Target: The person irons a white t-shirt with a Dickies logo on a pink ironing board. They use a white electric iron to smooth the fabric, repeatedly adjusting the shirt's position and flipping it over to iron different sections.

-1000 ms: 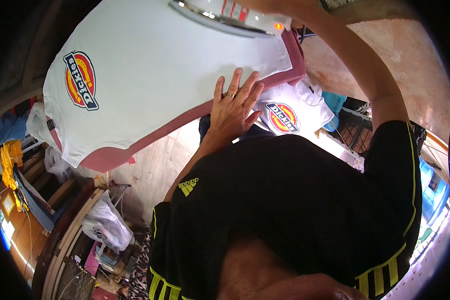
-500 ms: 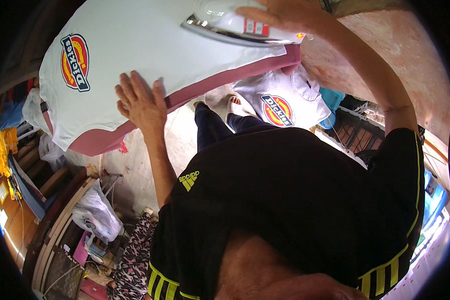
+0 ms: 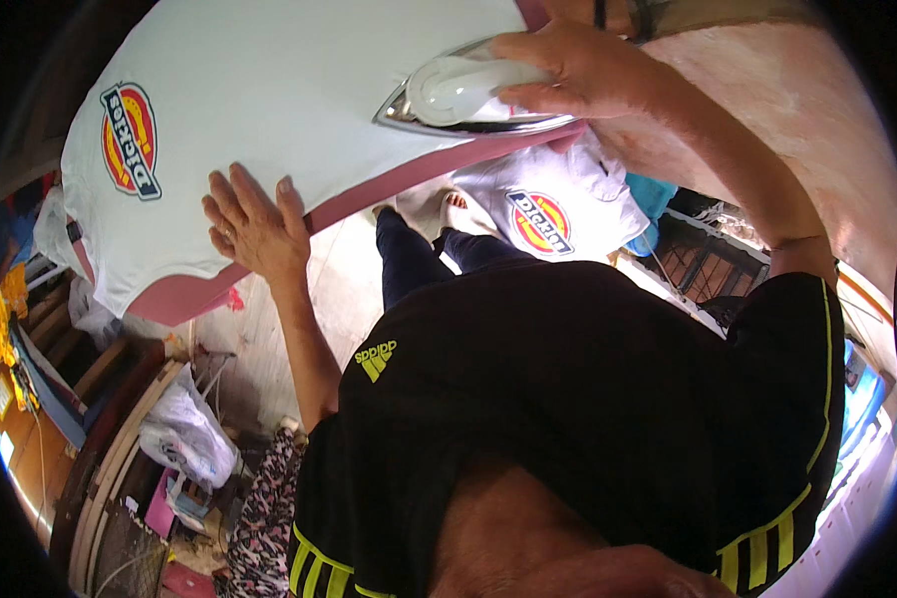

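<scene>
A white T-shirt (image 3: 269,90) with a red, yellow and dark printed badge lies spread over a padded ironing board (image 3: 419,167) with a dusty-pink cover. My right hand (image 3: 578,70) is wrapped round the handle of a steam iron (image 3: 468,95), white and clear with a shiny metal soleplate. The iron rests on the shirt near the board's near edge, its pointed tip toward the left. My left hand (image 3: 259,224) lies flat on the shirt's near edge, fingers spread and nothing in them.
Another white shirt (image 3: 558,199) with the same kind of badge hangs or lies below the board's right end, beside a turquoise item (image 3: 651,204). A white plastic bag (image 3: 189,429) sits at the lower left near wooden slats. A pinkish wall or panel (image 3: 767,110) stands at the right.
The iron has turned and come nearer to me along the board's edge, still in my right hand. My left hand stays flat on the shirt; the whole view has shifted slightly.
</scene>
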A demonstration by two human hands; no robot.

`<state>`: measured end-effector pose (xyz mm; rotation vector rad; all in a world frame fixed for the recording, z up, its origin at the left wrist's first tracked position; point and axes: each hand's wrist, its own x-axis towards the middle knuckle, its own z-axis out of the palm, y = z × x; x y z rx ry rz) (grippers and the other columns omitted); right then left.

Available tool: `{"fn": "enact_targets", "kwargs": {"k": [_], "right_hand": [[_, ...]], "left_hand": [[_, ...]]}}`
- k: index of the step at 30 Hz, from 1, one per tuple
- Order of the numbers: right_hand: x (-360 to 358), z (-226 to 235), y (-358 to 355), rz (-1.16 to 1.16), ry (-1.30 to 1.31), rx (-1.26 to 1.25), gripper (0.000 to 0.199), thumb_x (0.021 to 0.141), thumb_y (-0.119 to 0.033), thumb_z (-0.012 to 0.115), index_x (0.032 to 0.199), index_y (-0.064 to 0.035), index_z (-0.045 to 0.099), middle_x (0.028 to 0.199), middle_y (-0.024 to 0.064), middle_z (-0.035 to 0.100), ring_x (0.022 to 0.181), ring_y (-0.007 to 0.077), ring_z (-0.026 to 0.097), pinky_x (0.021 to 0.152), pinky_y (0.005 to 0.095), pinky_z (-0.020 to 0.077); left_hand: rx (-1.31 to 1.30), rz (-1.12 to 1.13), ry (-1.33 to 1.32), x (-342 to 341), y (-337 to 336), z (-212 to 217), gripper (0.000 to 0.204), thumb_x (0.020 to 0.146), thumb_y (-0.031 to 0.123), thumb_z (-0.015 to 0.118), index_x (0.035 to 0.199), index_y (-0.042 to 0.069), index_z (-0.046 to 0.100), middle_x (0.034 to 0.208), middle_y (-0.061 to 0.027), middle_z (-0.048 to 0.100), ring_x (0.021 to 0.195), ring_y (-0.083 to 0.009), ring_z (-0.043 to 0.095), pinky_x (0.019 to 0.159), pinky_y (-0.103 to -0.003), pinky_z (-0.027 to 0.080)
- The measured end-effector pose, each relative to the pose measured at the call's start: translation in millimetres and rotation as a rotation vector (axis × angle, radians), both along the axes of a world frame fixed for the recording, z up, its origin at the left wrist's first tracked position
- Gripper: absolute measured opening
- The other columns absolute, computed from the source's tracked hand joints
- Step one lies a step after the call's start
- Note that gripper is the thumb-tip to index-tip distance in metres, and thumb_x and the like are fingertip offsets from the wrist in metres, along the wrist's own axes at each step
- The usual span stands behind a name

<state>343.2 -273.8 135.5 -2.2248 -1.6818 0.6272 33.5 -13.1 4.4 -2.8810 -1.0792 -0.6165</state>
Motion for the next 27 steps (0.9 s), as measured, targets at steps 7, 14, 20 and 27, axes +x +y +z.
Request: {"fn": "enact_targets", "kwargs": {"k": [7, 14, 20, 27], "right_hand": [[63.0, 17.5, -13.1, -0.443, 0.059, -0.028, 0.042, 0.1, -0.035, 0.058, 0.127, -0.0029, 0.06, 0.103, 0.0158, 0.067, 0.088, 0.0217, 0.065, 0.078, 0.0359, 0.0531], [117.6, 29.2, -1.0, -0.712, 0.251, 0.197, 0.042, 0.099, -0.039, 0.053, 0.111, 0.0003, 0.062, 0.067, 0.0077, 0.063, 0.053, 0.0168, 0.058, 0.05, 0.0335, 0.0472], [148.6, -4.7, 6.5, -0.858, 0.006, 0.244, 0.042, 0.1, -0.038, 0.051, 0.116, -0.0003, 0.06, 0.066, 0.0119, 0.061, 0.05, 0.021, 0.058, 0.049, 0.0371, 0.0458], [150.8, -27.4, 14.2, -0.946, 0.186, 0.437, 0.044, 0.099, -0.031, 0.056, 0.129, 0.0018, 0.051, 0.071, 0.013, 0.062, 0.048, 0.0204, 0.056, 0.048, 0.0379, 0.046]], "left_hand": [[-0.157, -0.402, -0.256, 59.9, -29.4, 30.7, 0.043, 0.091, 0.027, 0.067, 0.13, 0.009, 0.063, 0.142, -0.0195, 0.052, 0.13, -0.044, 0.047, 0.105, -0.056, 0.037], [-0.272, -1.022, -0.366, 202.5, -69.5, 49.2, 0.028, 0.086, 0.008, 0.068, 0.114, 0.01, 0.071, 0.126, -0.0044, 0.063, 0.105, -0.0292, 0.062, 0.088, -0.041, 0.05], [-0.076, -1.178, -0.153, 267.3, -84.8, 34.2, 0.03, 0.084, 0.007, 0.068, 0.112, 0.016, 0.071, 0.121, -0.001, 0.063, 0.099, -0.0235, 0.064, 0.076, -0.036, 0.057], [-0.128, -1.251, -0.159, 289.3, -71.2, 31.2, 0.011, 0.084, 0.008, 0.067, 0.094, 0.011, 0.067, 0.099, -0.0028, 0.061, 0.084, -0.0236, 0.068, 0.07, -0.039, 0.059]]}}
